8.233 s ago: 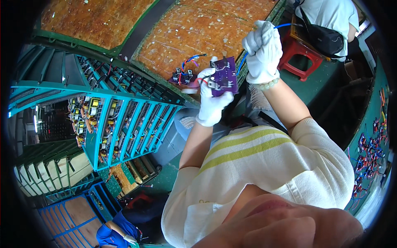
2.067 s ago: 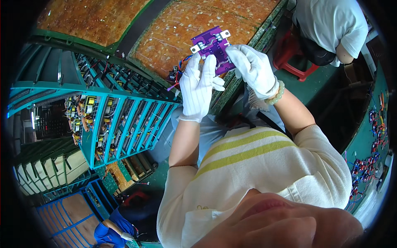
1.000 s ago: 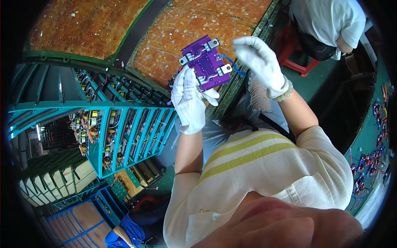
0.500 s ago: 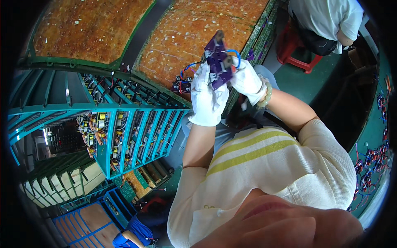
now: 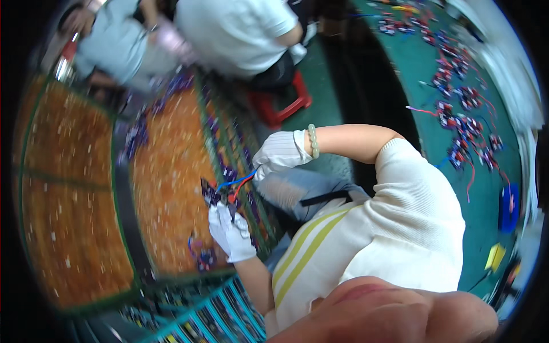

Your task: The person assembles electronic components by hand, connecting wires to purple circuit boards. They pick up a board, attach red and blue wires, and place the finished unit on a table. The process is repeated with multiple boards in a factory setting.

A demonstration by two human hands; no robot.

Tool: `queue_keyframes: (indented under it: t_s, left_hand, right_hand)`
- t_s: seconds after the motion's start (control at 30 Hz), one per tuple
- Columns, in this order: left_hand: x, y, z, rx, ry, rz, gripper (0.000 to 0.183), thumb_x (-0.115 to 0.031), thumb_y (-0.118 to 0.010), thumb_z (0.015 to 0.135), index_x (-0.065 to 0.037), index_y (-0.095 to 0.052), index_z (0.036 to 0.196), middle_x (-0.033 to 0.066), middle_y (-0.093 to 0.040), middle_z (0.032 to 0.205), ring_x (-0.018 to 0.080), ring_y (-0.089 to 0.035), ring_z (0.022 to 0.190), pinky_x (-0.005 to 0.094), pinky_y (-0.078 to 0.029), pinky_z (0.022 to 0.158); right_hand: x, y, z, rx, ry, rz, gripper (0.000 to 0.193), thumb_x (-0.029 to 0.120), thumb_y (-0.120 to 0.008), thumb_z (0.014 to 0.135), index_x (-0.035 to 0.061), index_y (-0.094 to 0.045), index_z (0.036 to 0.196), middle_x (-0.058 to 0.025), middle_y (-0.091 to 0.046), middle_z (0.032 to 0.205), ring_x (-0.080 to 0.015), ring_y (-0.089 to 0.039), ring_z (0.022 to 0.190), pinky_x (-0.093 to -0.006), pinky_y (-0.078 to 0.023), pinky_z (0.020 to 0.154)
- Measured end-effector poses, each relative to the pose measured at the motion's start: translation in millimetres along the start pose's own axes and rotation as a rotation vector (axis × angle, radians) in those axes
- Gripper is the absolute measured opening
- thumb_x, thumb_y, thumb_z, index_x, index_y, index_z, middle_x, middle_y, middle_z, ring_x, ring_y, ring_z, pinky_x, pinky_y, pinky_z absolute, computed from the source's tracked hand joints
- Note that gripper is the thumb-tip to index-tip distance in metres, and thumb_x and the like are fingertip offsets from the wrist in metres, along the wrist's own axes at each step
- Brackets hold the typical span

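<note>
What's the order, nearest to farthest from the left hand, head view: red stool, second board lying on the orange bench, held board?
1. Held board: in the left hand.
2. Second board: just lower left.
3. Red stool: well off, upper right.

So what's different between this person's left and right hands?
The left hand holds a dark purple circuit board; the right hand holds blue and red wires. A pale beaded bracelet circles the right hand's wrist; the left hand's shows none. Both wear white gloves.
</note>
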State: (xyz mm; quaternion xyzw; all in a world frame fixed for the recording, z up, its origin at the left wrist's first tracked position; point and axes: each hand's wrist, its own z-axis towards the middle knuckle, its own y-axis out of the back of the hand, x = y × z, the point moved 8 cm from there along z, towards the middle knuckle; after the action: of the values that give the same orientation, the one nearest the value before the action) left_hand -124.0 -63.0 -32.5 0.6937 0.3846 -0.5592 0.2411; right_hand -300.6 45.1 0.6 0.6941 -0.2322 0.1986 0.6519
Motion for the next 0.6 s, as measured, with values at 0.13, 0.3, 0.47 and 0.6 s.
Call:
queue_keyframes:
  t_s: [0.13, 0.3, 0.47, 0.6]
  left_hand:
    - [54, -64, 20, 0.529, 0.363, -0.248, 0.062, -0.049, -0.038, 0.100, 0.000, -0.035, 0.137, 0.0220, -0.059, 0.116, 0.0306, -0.067, 0.079, 0.0343, -0.058, 0.061]
    - [55, -36, 44, 0.321, 0.053, -0.053, 0.047, -0.028, -0.048, 0.099, 0.007, -0.042, 0.129, 0.0242, -0.056, 0.118, 0.0321, -0.065, 0.093, 0.0369, -0.058, 0.072]
    - [45, 18, 48, -0.017, 0.047, -0.058, 0.043, -0.028, -0.050, 0.096, 0.005, -0.048, 0.123, 0.0213, -0.059, 0.113, 0.0263, -0.062, 0.088, 0.0333, -0.052, 0.071]
    - [37, 45, 59, -0.070, -0.018, -0.064, 0.047, -0.034, -0.052, 0.096, 0.004, -0.049, 0.124, 0.0188, -0.061, 0.110, 0.0248, -0.062, 0.088, 0.0339, -0.051, 0.072]
  right_hand:
    - [-38, 79, -87, -0.349, 0.160, 0.182, 0.020, 0.014, -0.057, 0.086, 0.0037, -0.066, 0.101, -0.0126, -0.066, 0.095, -0.0317, -0.063, 0.088, -0.0374, -0.051, 0.079]
    - [-138, 167, -244, -0.744, -0.651, 0.029, 0.030, 0.032, -0.065, 0.090, 0.0032, -0.072, 0.093, -0.0085, -0.070, 0.078, -0.0160, -0.065, 0.075, -0.0308, -0.052, 0.072]
    - [-210, 210, -404, -1.220, -1.039, -0.247, 0.042, 0.041, -0.056, 0.088, 0.0011, -0.070, 0.091, -0.0184, -0.067, 0.083, -0.0301, -0.064, 0.080, -0.0389, -0.049, 0.076]
    - [-280, 214, -496, -1.518, -1.064, -0.290, 0.038, 0.036, -0.051, 0.095, 0.0009, -0.065, 0.101, -0.0148, -0.068, 0.087, -0.0292, -0.063, 0.078, -0.0374, -0.047, 0.074]
